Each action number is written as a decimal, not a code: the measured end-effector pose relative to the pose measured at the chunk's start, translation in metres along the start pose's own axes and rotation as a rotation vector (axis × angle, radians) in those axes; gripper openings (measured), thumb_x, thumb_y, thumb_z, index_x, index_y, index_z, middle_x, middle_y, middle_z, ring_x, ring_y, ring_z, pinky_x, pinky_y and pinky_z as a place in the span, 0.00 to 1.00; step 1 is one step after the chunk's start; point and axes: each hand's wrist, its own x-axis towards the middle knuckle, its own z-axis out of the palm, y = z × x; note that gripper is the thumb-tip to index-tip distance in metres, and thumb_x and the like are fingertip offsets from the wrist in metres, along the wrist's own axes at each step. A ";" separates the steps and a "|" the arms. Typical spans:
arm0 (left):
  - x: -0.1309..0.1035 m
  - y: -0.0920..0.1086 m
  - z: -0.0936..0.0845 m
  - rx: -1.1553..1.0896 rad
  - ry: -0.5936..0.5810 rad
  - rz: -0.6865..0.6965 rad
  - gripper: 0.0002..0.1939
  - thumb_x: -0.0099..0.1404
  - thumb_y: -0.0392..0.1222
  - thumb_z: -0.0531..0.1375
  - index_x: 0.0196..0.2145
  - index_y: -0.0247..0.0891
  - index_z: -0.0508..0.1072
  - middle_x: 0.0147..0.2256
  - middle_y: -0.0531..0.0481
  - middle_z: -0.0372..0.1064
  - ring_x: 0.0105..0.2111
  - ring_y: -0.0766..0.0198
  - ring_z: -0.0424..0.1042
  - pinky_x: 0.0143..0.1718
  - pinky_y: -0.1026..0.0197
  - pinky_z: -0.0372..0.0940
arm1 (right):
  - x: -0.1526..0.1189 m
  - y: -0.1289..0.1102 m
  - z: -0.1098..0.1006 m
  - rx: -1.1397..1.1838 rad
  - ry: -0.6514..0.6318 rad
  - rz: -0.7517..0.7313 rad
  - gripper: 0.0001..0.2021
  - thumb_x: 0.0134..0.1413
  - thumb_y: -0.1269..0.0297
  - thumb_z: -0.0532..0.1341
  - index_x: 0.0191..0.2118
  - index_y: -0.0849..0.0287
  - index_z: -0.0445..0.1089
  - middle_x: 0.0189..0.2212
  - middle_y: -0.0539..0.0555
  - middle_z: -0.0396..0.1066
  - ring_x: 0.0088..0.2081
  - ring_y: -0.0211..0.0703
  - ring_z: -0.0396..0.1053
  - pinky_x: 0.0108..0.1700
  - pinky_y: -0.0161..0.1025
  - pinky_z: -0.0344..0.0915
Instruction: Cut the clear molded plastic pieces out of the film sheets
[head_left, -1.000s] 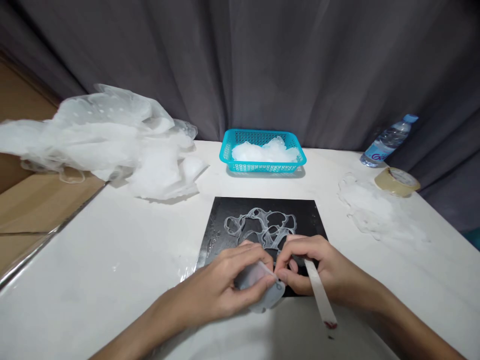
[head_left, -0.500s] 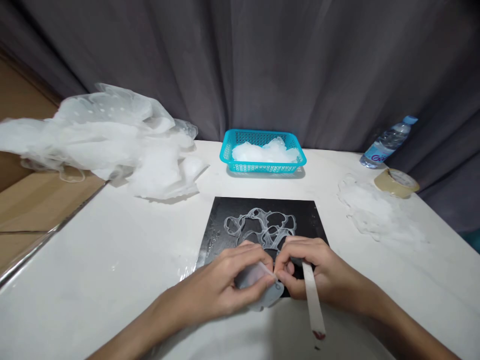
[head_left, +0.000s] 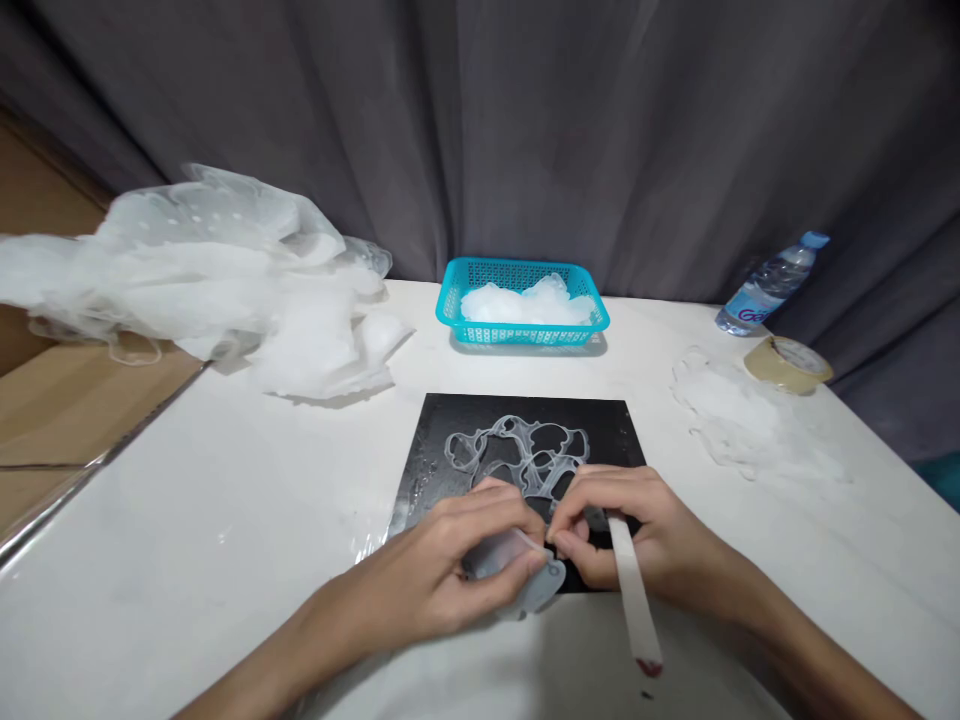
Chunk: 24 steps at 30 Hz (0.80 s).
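My left hand (head_left: 457, 555) is closed on a translucent silicone-like piece (head_left: 536, 590), its thumb and fingertips pinching the upper edge. A small ring mark shows near the piece's right end. Close against it, my right hand (head_left: 630, 525) pinches with thumb and forefinger at the same edge; what lies between those fingertips is too small to make out. A flat white stick (head_left: 636, 605) with a dark red tip is held in the right hand's other fingers, pointing down toward me. Beneath the hands lies a black board (head_left: 439, 430) bearing a tangle of clear looped strips (head_left: 517, 432).
A turquoise basket (head_left: 525, 333) with whitish translucent pieces stands at the back. White sheets and film (head_left: 225, 290) are heaped at the left by a cardboard box (head_left: 97, 400). At the right are a water bottle (head_left: 769, 285), a tape roll (head_left: 787, 365) and thin clear scraps (head_left: 750, 420).
The stick's lower end has swung slightly right, and my right fingertips have shifted a little left along the piece. The whole view has moved slightly.
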 end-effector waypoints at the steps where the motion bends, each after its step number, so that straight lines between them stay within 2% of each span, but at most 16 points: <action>1: 0.000 0.000 0.000 -0.003 -0.002 0.003 0.05 0.77 0.38 0.58 0.43 0.40 0.74 0.38 0.50 0.72 0.41 0.61 0.70 0.46 0.60 0.63 | 0.000 -0.001 -0.001 0.008 -0.037 0.018 0.05 0.56 0.76 0.67 0.33 0.59 0.78 0.26 0.46 0.70 0.29 0.33 0.68 0.35 0.31 0.64; 4: 0.000 -0.001 -0.001 -0.009 -0.009 0.017 0.04 0.77 0.37 0.58 0.43 0.40 0.74 0.38 0.51 0.72 0.41 0.62 0.69 0.46 0.61 0.63 | -0.002 -0.002 -0.004 0.034 -0.097 0.044 0.04 0.57 0.74 0.69 0.34 0.59 0.79 0.28 0.47 0.73 0.30 0.33 0.70 0.36 0.30 0.65; 10: -0.002 -0.001 -0.003 -0.019 -0.025 0.028 0.03 0.77 0.37 0.59 0.44 0.40 0.73 0.38 0.51 0.73 0.41 0.62 0.69 0.47 0.61 0.62 | -0.001 -0.001 -0.005 0.047 -0.129 0.061 0.03 0.58 0.74 0.70 0.34 0.60 0.79 0.29 0.47 0.74 0.30 0.32 0.70 0.36 0.29 0.66; 24: 0.001 0.000 -0.001 -0.027 -0.064 -0.012 0.06 0.78 0.40 0.58 0.42 0.40 0.74 0.38 0.51 0.73 0.42 0.62 0.69 0.47 0.61 0.62 | -0.001 -0.002 -0.003 -0.020 -0.127 -0.006 0.06 0.58 0.75 0.68 0.31 0.59 0.76 0.27 0.47 0.71 0.29 0.32 0.68 0.35 0.29 0.65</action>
